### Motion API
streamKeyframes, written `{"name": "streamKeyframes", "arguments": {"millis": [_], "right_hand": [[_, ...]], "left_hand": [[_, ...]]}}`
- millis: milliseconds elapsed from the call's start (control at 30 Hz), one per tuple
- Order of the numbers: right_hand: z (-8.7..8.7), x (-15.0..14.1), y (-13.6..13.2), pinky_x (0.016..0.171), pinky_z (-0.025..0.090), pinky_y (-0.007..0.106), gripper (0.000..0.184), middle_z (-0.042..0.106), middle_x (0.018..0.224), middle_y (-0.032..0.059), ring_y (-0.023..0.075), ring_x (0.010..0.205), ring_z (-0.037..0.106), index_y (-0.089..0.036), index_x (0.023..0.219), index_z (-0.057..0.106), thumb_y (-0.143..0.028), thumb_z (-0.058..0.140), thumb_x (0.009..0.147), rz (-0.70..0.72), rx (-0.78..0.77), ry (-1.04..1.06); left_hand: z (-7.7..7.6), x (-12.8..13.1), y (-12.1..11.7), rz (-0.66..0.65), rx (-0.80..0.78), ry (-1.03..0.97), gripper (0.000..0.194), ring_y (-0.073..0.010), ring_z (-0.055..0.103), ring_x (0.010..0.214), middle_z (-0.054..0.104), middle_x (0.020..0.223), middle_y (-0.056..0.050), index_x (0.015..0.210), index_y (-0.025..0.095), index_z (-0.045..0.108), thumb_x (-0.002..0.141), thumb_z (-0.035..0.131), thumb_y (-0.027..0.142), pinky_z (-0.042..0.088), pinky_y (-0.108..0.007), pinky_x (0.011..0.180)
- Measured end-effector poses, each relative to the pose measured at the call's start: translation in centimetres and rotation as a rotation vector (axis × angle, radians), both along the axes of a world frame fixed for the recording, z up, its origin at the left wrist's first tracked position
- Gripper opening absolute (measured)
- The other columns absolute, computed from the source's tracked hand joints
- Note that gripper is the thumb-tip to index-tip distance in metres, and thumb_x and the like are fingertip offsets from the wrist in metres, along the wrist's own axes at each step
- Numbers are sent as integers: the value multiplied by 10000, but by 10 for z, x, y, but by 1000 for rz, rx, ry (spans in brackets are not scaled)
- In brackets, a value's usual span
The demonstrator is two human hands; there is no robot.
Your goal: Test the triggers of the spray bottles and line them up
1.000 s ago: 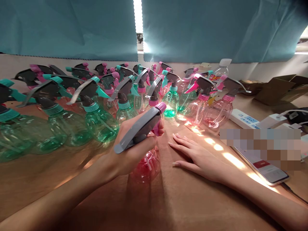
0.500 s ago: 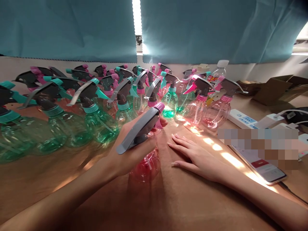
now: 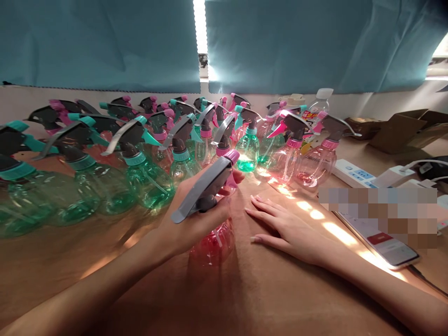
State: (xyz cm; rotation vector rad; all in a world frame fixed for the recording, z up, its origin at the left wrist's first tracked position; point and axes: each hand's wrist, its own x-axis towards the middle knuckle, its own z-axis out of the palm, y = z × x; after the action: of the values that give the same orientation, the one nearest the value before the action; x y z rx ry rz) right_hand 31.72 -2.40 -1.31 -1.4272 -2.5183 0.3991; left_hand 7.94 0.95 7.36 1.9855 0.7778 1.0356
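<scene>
A pink see-through spray bottle (image 3: 214,245) with a grey and pink trigger head stands upright on the brown table (image 3: 224,303). My left hand (image 3: 191,210) is wrapped round its neck and trigger, hiding most of that part. To the right of the bottle, my right hand (image 3: 283,226) lies flat on the tabletop, fingers stretched out and holding nothing. Beyond both hands are several more spray bottles, among them a green one (image 3: 149,186) to the left, a small bright green one (image 3: 248,151) straight ahead, and a pink one (image 3: 285,161) behind my right hand.
On the right lie a phone (image 3: 394,249), partly covered by a blurred patch, and a white power strip (image 3: 357,172) with plugs and cables. An opened cardboard box (image 3: 399,133) sits at the back right. A clear bottle with a white cap (image 3: 325,93) stands near the wall. Blue-green curtains (image 3: 105,42) hang behind.
The whole view has shifted very slightly. My left hand stays round the pink spray bottle, and my right hand rests in the same place.
</scene>
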Motion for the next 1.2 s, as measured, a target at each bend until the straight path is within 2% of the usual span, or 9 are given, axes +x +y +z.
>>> {"name": "streamKeyframes", "arguments": {"millis": [200,400,533,633,733,833,933,1033,1200], "right_hand": [[0,0,-1,1156,298,526,731,280,1573,134,311,1460,246,-171,1483,395,-647,399,929,3,9,-42],[0,0,0,1149,301,538,724,295,1565,146,316,1455,262,-157,1476,407,-637,398,935,12,22,-53],[-1,0,0,1146,304,547,714,310,1559,151,321,1453,267,-152,1469,421,-625,417,934,16,30,-39],[-2,0,0,1150,301,542,706,317,1559,142,316,1454,267,-159,1468,423,-621,424,933,19,33,-27],[-1,0,-1,1152,303,533,698,315,1560,142,312,1453,269,-164,1466,428,-615,433,933,15,31,-18],[0,0,0,1149,312,531,692,310,1561,142,314,1452,272,-172,1464,433,-614,437,932,9,23,-15],[0,-1,0,1151,309,527,696,303,1565,138,310,1454,269,-174,1469,424,-618,427,934,8,20,-24],[0,-1,0,1157,301,520,699,300,1568,134,304,1457,263,-171,1472,419,-619,421,936,11,23,-35],[0,-2,-1,1157,298,528,695,319,1564,137,309,1456,272,-158,1466,428,-614,411,941,9,19,-39]], "left_hand": [[4,3,-2,23,20,-10,333,-118,450,555,575,719,33,1075,186,655,756,600,106,396,-242,495],[2,4,-1,14,32,0,267,-136,538,655,641,851,-10,1028,190,642,773,588,131,465,-247,564],[2,4,0,-1,-75,24,338,-138,548,600,654,821,-6,1076,210,627,743,586,172,462,-242,501],[3,4,1,-20,-105,18,382,-127,545,596,670,908,-23,1093,210,620,717,574,160,459,-236,496],[3,3,0,-15,-62,45,400,-122,563,628,673,985,-33,1096,210,621,709,567,127,450,-217,488],[3,2,0,14,-11,97,389,-122,573,597,680,918,-16,1093,210,619,720,554,121,451,-219,475],[4,1,1,27,99,80,327,-163,627,738,682,957,-19,1001,211,625,707,524,109,528,-273,635],[7,1,1,16,172,73,247,-185,632,848,677,934,-17,882,212,601,684,514,92,529,-306,770],[11,1,-3,41,151,99,155,-169,595,712,625,801,3,781,214,557,682,493,114,502,-296,660]]}}
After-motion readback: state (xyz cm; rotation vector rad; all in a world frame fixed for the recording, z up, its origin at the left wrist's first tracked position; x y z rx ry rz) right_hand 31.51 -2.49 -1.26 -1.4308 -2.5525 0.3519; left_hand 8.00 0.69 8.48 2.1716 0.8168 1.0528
